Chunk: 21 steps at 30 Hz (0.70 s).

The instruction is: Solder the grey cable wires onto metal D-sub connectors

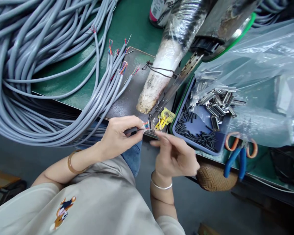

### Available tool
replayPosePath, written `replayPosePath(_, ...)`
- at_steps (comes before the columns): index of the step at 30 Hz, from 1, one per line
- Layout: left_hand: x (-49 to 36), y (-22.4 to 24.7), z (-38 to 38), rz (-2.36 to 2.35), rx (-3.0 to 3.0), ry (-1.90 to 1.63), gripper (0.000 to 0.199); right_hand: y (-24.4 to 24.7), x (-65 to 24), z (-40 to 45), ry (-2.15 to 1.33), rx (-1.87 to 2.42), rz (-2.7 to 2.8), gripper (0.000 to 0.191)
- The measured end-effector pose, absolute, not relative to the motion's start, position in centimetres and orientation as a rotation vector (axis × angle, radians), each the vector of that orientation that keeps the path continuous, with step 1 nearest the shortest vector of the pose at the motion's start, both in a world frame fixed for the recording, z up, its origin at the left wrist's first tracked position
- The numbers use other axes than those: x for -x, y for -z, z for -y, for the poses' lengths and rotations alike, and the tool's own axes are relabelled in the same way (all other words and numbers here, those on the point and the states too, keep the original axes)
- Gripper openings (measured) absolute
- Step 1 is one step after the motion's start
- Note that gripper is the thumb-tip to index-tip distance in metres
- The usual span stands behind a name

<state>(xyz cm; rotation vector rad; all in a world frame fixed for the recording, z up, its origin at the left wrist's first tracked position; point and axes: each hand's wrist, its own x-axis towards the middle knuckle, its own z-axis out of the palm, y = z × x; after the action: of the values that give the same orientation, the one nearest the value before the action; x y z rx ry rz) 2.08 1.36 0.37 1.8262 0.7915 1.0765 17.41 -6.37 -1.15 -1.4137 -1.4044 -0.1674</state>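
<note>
My left hand (123, 132) pinches a grey cable (131, 130) near its stripped end. Its coloured wires (146, 125) fan out to a metal multi-pin connector (152, 124), which sits under the tip of a fixed soldering iron (171, 83). My right hand (175, 153) is closed just right of the connector, thumb and forefinger together. A thin silvery wire (159, 121), which looks like solder, rises from those fingertips. Behind it lies a yellow sponge-like piece (166, 117). Whether the wire touches the pins cannot be made out.
Bundled grey cables (51, 55) fill the left, several with stripped ends. A plastic-wrapped hose (159, 65) hangs over the work spot. Right stands a blue tray (198, 143) with black sleeves (204, 140) and metal connectors (218, 104), partly under a clear bag (267, 81). Cutters (241, 156) lie beside it.
</note>
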Motion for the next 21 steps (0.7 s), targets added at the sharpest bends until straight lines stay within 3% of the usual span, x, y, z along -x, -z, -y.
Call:
replayPosePath(6,-1.9,-0.4,-1.2,-0.896,-1.714,-1.037,0.008,1.2,-17.6,7.1,0.195,1.301,1.150,0.032)
replayPosePath(13,-1.9,-0.5,-1.5,-0.908,-1.597,-0.967,0.008,1.8,-16.6,6.6,0.072,1.501,1.498,0.018)
replayPosePath(21,-2.2,-1.1,-2.2,-0.907,-1.691,-0.987,0.010,2.1,-16.6,5.7,0.045,1.504,1.467,0.013)
